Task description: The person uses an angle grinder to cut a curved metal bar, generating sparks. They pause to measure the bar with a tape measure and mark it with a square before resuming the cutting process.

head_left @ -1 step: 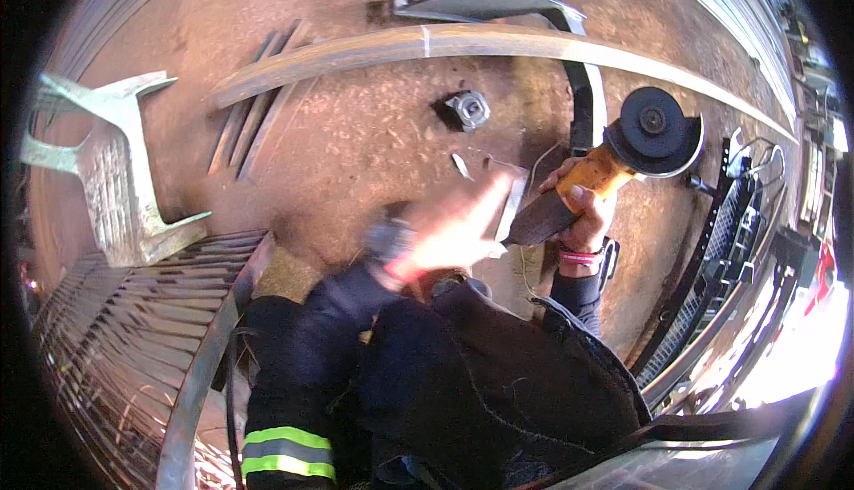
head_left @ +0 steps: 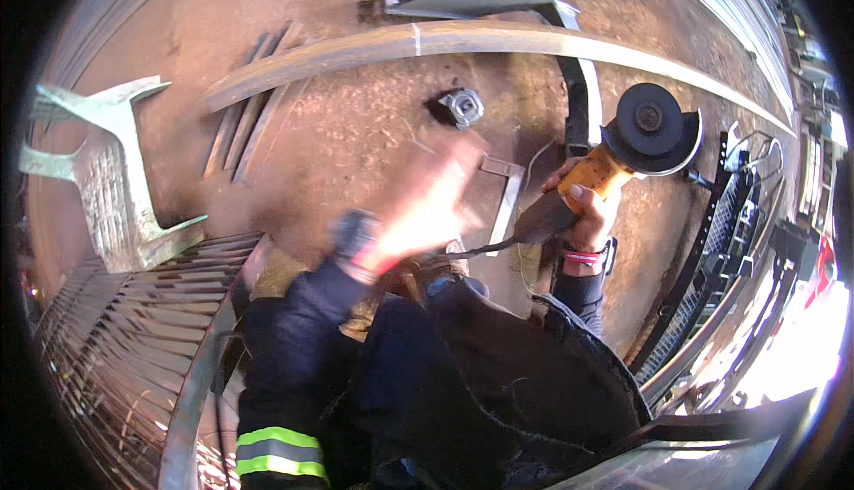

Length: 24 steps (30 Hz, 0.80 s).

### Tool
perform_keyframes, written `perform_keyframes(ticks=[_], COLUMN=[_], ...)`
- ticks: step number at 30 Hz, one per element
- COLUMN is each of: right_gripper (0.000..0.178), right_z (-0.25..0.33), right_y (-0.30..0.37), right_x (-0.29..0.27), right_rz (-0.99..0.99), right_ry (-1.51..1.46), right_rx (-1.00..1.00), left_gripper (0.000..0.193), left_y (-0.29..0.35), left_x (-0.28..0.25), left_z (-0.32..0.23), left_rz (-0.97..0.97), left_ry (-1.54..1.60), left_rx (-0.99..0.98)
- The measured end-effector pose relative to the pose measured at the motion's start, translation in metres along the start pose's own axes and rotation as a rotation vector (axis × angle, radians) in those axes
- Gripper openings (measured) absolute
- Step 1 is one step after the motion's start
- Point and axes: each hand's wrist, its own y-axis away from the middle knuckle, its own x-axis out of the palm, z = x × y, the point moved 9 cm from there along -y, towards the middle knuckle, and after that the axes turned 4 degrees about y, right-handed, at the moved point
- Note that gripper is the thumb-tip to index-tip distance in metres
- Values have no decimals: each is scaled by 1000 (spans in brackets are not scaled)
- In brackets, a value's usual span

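Observation:
My right hand (head_left: 587,214) is wrapped round the yellow and black body of an angle grinder (head_left: 594,174). Its dark disc (head_left: 642,116) faces up at the far end, clear of any metal piece, beside a curved guard. From the grinder's rear a black cable (head_left: 492,248) runs left toward my lap. My left hand (head_left: 427,192) is smeared by motion over the ground, left of the grinder, and its fingers cannot be made out. Between the hands lies an L-shaped metal square (head_left: 508,195). A long steel bar (head_left: 498,38) with a white mark crosses the ground beyond them.
A small chunky grey metal object (head_left: 463,108) sits on the brown ground. Thin metal strips (head_left: 253,125) pass under the bar at left. A pale green metal frame (head_left: 111,179) and a slatted grate (head_left: 151,312) stand left; black mesh metalwork (head_left: 703,268) lies right.
My left hand has moved leftward, away from the grinder's rear end, uncovering the cable and more of the metal square. The right hand keeps the grinder in nearly the same place.

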Motion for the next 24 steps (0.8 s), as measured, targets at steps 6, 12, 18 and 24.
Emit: perform_keyframes(ticks=[6,12,18,24], right_gripper=[47,42,42,63], right_z=[26,7,4,-46], right_y=[24,44,50,64], right_x=[-45,-66,-45,-42], right_rz=[-69,-2,-5,60], right_ry=[215,370,719,652], right_rx=[-16,107,46,214], left_gripper=[70,60,66,60], left_y=[3,11,29,5], left_x=[-193,-150,-59,-45], left_z=[183,188,133,120], left_rz=[-230,-30,-83,-65], left_ry=[-1050,-1021,-905,-977], left_rx=[-240,-286,-102,-48])
